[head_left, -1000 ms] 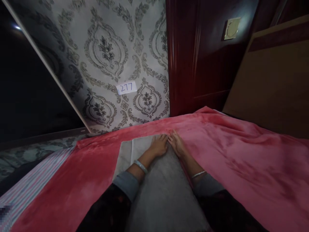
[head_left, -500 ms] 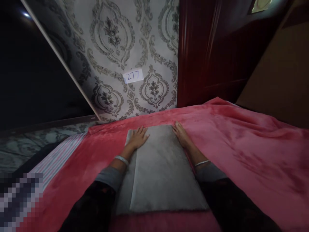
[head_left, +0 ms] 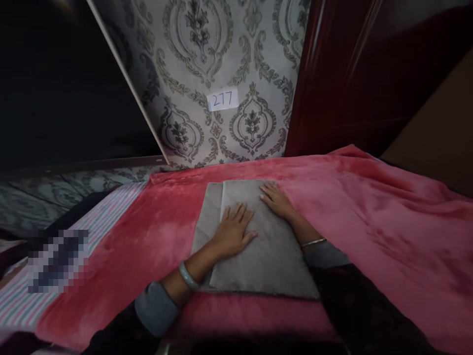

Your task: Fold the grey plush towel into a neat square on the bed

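Observation:
A folded grey towel (head_left: pixel 271 264) lies flat on a pink fleece blanket (head_left: pixel 388 217) spread over a bed. My left hand (head_left: pixel 233 230) rests palm down on the towel's middle, fingers spread and open. My right hand (head_left: pixel 276 199) lies flat near the towel's far right corner, fingers stretched out, holding nothing. Both wrists wear a bracelet, and both sleeves are dark with grey cuffs.
A patterned wallpaper wall with a paper label reading 277 (head_left: pixel 222 100) stands behind the bed. A dark red wooden panel (head_left: pixel 343 84) rises at the right. A striped sheet (head_left: pixel 107 212) shows at the left edge of the blanket, beside a dark area.
My left hand has slid from the towel's far left corner back toward me onto its middle. The right hand stays near the far right edge. The view has shifted left and down.

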`<state>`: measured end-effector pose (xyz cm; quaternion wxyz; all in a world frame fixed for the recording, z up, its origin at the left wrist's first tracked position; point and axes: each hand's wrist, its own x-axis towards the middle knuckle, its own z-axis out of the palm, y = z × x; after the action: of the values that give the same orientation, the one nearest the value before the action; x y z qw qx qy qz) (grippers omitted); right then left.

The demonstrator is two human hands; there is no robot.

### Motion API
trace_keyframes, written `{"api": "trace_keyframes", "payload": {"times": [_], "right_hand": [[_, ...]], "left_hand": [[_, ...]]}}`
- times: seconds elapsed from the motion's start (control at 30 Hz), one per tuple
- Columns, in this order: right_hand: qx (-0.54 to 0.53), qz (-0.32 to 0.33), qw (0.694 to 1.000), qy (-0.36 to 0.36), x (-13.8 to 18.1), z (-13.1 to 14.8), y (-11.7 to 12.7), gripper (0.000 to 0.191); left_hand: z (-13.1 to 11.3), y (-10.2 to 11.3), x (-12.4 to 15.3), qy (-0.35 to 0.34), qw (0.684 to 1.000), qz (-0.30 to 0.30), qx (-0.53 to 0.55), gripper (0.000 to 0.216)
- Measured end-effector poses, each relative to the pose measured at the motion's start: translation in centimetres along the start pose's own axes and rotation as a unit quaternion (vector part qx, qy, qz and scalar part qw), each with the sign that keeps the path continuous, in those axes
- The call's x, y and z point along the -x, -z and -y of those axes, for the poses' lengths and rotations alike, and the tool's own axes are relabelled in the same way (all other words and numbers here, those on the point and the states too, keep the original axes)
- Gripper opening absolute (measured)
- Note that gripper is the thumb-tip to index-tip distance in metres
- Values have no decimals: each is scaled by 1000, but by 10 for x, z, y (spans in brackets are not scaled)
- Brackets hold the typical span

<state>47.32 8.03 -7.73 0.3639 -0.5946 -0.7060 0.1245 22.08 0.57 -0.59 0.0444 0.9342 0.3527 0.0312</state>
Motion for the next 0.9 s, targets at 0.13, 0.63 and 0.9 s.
{"api": "trace_keyframes", "payload": {"times": [0.13,0.63,0.9], "right_hand": [[33,15,999,1,-1,-4,-2,53],[143,27,989,6,60,56,13,63],[190,4,979,77,149,63,-8,66]], "left_hand": [[16,-6,17,72,997,-9,-7,71],[-16,-2,65,8,998,-6,61,75],[-28,-22,88,1,997,-48,66,77]]}}
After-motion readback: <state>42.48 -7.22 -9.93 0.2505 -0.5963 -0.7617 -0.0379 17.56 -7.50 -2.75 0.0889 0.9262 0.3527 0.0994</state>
